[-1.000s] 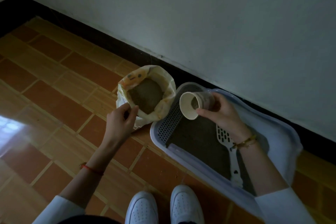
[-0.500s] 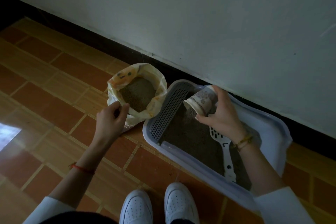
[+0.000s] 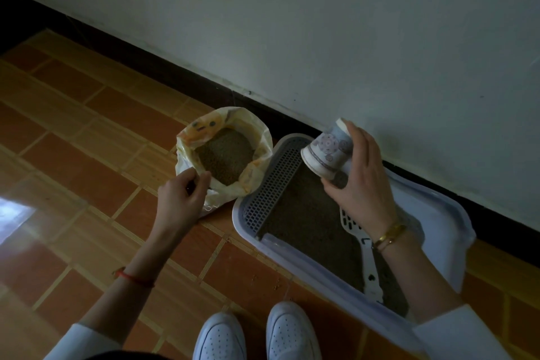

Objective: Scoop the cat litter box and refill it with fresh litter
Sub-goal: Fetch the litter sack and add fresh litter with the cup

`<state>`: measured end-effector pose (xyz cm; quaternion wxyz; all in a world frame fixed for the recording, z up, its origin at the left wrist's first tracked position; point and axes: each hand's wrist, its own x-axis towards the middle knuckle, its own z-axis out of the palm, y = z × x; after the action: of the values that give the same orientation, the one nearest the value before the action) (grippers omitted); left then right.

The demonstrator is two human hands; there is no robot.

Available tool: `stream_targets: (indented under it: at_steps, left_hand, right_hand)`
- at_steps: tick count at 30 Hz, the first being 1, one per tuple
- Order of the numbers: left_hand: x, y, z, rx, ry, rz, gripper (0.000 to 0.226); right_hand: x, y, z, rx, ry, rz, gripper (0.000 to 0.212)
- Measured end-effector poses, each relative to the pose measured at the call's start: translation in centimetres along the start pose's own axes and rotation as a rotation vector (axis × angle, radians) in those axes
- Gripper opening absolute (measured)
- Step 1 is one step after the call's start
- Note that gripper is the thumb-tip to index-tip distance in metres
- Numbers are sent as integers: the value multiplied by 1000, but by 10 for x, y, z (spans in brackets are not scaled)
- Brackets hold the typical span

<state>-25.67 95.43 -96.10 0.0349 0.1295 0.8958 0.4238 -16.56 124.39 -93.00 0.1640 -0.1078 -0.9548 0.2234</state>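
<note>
Paper cup, patterned, pale (image 3: 328,152), being held inverted in right hand (image 3: 361,181), mouth tilting down-left over left end of shallow white plastic litter box (image 3: 444,219). Box long axis running from baseboard corner toward shoes; grey granules lying inside. Yellow-white plastic litter bag (image 3: 257,155) standing just beside box's left end, nearer left hand (image 3: 182,194), which is pinching bag's near rim. White slotted scoop (image 3: 368,263) lying on granules.

White paper cup (image 3: 328,152) with pale purple circle motifs, grey-brown litter (image 3: 309,222), orange-and-white bag (image 3: 254,172), white scoop (image 3: 369,266).
</note>
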Motion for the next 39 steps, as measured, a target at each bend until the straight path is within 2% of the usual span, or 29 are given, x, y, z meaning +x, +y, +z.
stream_targets:
  at_steps: [3,6,9,13,16,19,22,25,29,32,34,39]
  left_hand:
    - [0,2,-1,4,3,-6,32]
    - [-2,7,-2,-9,17,-21,30]
    - [-2,10,-3,-27,26,-30,31]
    - [-2,7,-3,-42,26,-33,33]
    - [0,7,-4,-35,32,-12,35]
    - [0,8,-4,-61,34,-13,36]
    - [1,9,-4,-74,28,-18,35]
    - [3,6,-4,-66,35,-15,35]
    - [4,2,-4,-62,43,-22,34]
    - [4,0,-3,-52,34,-32,34]
    - [4,0,-4,-53,31,-43,32]
    - [3,6,-5,-81,28,-78,27]
  right_hand:
    - [15,-27,6,268,18,-10,99]
    - [34,-62,23,350,-148,-55,101]
    - [49,-87,53,268,-337,-79,103]
    - [72,-99,96,86,-478,-97,101]
    - [88,-104,129,-80,-529,-172,93]
    - [101,-107,154,-262,-505,-279,80]
    - [109,-109,169,-329,-516,-323,77]
    - [107,-114,178,-347,-616,-384,75]
    - [108,-113,176,-212,-807,-278,89]
    - [115,-105,166,-56,-923,-132,77]
    - [119,-101,153,65,-935,-35,68]
    - [118,-87,114,288,-894,139,91]
